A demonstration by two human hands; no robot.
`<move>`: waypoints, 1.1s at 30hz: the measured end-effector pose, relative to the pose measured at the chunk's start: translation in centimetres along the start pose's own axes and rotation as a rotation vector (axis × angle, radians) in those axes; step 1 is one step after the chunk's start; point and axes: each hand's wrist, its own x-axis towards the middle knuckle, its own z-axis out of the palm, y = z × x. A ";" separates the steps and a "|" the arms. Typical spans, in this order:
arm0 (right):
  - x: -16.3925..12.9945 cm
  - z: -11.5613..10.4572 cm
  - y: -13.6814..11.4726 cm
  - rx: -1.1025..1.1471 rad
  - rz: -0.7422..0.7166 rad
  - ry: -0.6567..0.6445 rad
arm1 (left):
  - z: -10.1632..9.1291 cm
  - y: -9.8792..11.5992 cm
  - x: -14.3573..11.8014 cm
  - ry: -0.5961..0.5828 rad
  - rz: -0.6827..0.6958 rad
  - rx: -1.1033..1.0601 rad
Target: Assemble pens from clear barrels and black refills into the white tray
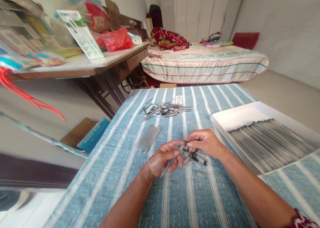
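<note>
— Two hands low in the middle of the frame, is that what you have?

— Yes. From my seat I see the left hand (162, 158) curled narrow around a thin grey pen tube (172, 161) that slants down toward the lower edge. The right hand (205, 143) is just beside it, fingertips pinched against the top end of that same tube, so both hands grip one piece.

— What lies under them?

— A small heap of short black-and-clear pen parts (196, 157), directly beneath the right hand on the striped blue cloth (175, 201). One loose clear piece (201, 173) sits a little nearer to me, apart from the heap.

— And to the sides?

— At mid-right a shallow white tray (240, 116) rests on the cloth, and a row of dark pen refills (270, 143) lies in it, too blurred for me to count. Left of the hands there is a blurred bundle of clear tubes (148, 138) on the cloth, near but not touching them.

— Further up?

— Above centre, well apart from the hands, a scattered pile of thin dark and silver sticks (166, 108) lies near the far edge of the cloth. Beyond that, upper left, a wooden table (120, 59) carries a red plastic bag (117, 39) and stacked papers. In the upper middle a bed (205, 62) with a striped cover stands before white wardrobe doors (197, 11).
</note>
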 end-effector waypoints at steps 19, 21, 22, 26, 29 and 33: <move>0.0 0.6 0.5 -0.053 0.089 -0.098 | 0.0 0.3 -0.1 0.014 -0.122 0.056; 0.0 0.4 0.4 -0.051 0.096 -0.133 | 0.0 0.4 -0.2 -0.011 -0.146 0.055; -0.1 0.4 0.3 -0.055 0.101 -0.150 | 0.0 0.5 -0.2 -0.019 -0.152 0.048; -0.2 0.2 0.0 -0.101 0.102 -0.208 | 0.1 0.5 -0.2 -0.022 -0.161 0.042; -0.2 0.2 0.0 -0.124 0.107 -0.228 | 0.1 0.5 -0.2 -0.024 -0.177 0.052; -0.1 0.3 0.5 -0.087 0.112 -0.238 | 0.0 0.5 -0.2 -0.030 -0.196 0.058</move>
